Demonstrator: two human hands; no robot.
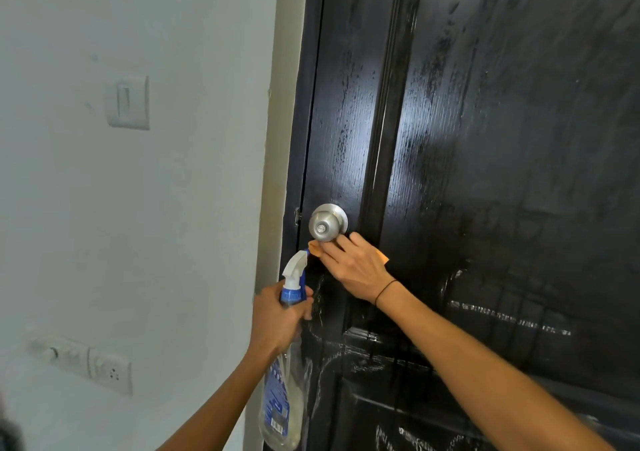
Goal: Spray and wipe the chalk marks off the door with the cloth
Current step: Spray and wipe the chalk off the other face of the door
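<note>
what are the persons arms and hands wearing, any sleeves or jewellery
Both forearms are bare, with no sleeves in view. The right hand has a thin dark band around its wrist. The left hand shows no ring, watch or band.

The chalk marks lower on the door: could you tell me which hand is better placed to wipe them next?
Right. The right hand already presses the orange cloth on the door below the knob, above the chalk marks; the left hand grips the spray bottle.
</note>
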